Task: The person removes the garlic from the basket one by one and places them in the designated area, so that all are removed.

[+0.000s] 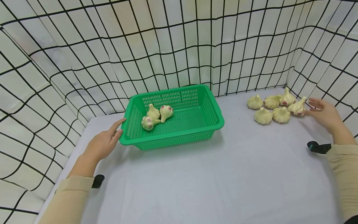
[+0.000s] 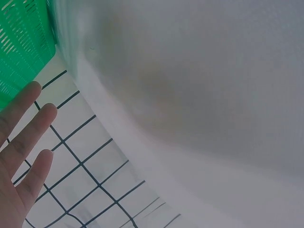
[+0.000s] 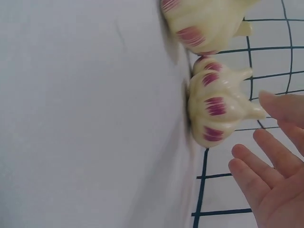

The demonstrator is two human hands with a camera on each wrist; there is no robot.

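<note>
A green plastic basket [image 1: 173,135] sits left of the middle of the table, with three garlic bulbs [image 1: 153,112] grouped in its left part. My left hand [image 1: 102,143] is at the basket's left end, fingertips right at the rim. In the left wrist view its straight, spread fingers [image 2: 33,137] overlap the basket's wall [image 2: 28,52]. On the far right, my right hand [image 1: 324,114] is beside a purple-streaked garlic bulb [image 1: 297,107], fingers extended and nothing gripped. The right wrist view has the thumb near that bulb's stem [image 3: 254,111].
Next to that bulb stand another purple-streaked garlic bulb [image 1: 287,98] and several squat, ribbed, pale bulbs [image 1: 263,116]. Black netting [image 1: 179,46] over white sheeting rises behind and along both sides of the white-covered table [image 1: 195,183].
</note>
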